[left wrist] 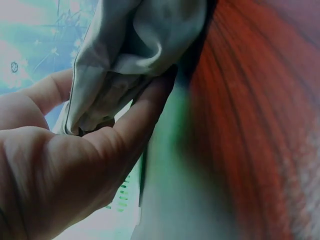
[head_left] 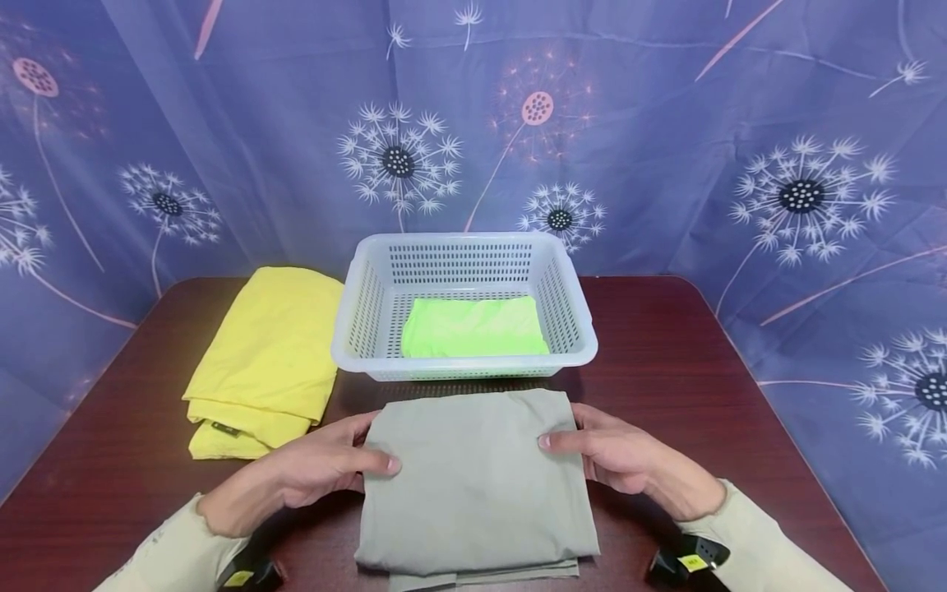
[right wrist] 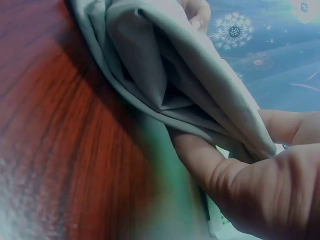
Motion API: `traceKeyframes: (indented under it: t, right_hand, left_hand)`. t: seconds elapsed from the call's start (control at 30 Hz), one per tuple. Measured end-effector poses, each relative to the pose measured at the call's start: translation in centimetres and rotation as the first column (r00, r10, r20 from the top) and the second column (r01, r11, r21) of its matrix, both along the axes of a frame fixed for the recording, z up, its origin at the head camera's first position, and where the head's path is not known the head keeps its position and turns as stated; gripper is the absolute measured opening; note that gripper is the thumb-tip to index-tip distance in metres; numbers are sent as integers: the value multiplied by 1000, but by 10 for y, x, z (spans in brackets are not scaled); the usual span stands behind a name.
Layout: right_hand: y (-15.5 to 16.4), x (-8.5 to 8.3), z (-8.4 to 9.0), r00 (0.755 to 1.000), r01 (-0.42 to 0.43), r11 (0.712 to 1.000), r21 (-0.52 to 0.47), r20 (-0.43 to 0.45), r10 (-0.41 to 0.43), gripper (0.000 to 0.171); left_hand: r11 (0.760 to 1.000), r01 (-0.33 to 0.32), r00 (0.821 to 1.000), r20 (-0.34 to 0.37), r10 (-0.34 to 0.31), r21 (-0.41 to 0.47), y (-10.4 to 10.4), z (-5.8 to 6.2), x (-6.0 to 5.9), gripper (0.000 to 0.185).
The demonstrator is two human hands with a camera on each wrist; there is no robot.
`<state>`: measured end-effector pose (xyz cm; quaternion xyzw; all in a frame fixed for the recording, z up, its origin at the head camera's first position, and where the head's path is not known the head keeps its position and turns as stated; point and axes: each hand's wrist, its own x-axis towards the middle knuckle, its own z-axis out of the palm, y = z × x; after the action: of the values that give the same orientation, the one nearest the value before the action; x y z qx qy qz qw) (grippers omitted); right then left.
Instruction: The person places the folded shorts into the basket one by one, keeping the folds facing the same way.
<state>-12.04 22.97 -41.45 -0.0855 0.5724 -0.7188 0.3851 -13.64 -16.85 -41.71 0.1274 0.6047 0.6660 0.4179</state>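
A folded grey-green cloth [head_left: 477, 485], perhaps a garment, is held between both hands at the front of the table. The left hand [head_left: 325, 460] grips its left side, thumb on top and fingers beneath. On the opposite side the right hand [head_left: 617, 452] grips it the same way. Layered folds of the cloth [right wrist: 200, 85] show in the right wrist view, with fingers under them. In the left wrist view the cloth [left wrist: 95, 65] hangs between thumb and fingers, above the tabletop. Its near edge shows a second layer below.
A white perforated plastic basket [head_left: 462, 368] stands behind the cloth, with a folded bright green cloth [head_left: 473, 327] inside. To the left lies a folded yellow cloth [head_left: 266, 353]. The dark red wooden table [head_left: 666, 353] meets a blue dandelion-patterned curtain [head_left: 651, 164] behind and at both sides.
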Motion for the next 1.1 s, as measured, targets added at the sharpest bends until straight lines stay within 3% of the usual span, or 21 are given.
traceKeyframes:
  t: [0.37, 0.67, 1.1]
  right_hand:
    - [0, 3, 7, 999, 44, 998, 50, 4, -45, 38]
    - [0, 9, 17, 999, 38, 999, 30, -6, -38, 40]
    - [0, 11, 30, 997, 56, 997, 45, -47, -54, 42]
  left_hand:
    - [1000, 18, 1000, 16, -18, 8, -2, 7, 3, 79]
    - [998, 41, 999, 10, -42, 53, -2, 10, 5, 66]
    - [999, 17, 997, -71, -15, 31, -3, 23, 5, 79]
